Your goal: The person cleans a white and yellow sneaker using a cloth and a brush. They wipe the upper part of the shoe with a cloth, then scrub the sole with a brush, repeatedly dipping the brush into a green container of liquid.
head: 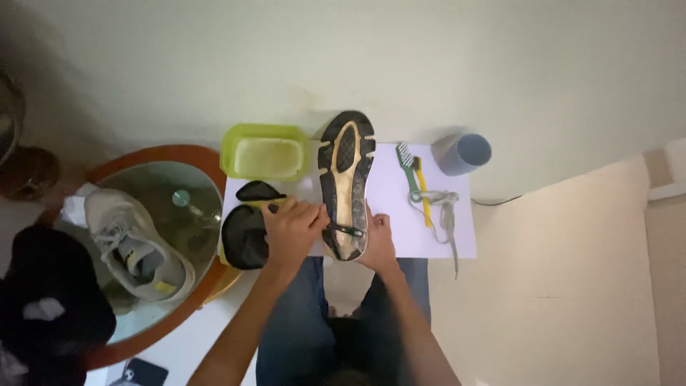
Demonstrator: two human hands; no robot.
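A small dark tool (346,230) is pinched in the closed left hand (291,230) and laid across the heel of an upturned shoe (346,182), whose worn sole faces up and whose heel edge is clasped by the right hand (379,241); the shoe lies on a white sheet (389,193). Just left of the left hand lie two black insoles (246,225), beyond them a green tub (264,151), and further left a grey sneaker (136,243) on a round glass bench (204,179). To the right of the right hand are found a green brush (409,171), grey laces (444,207) and a grey cup (463,153).
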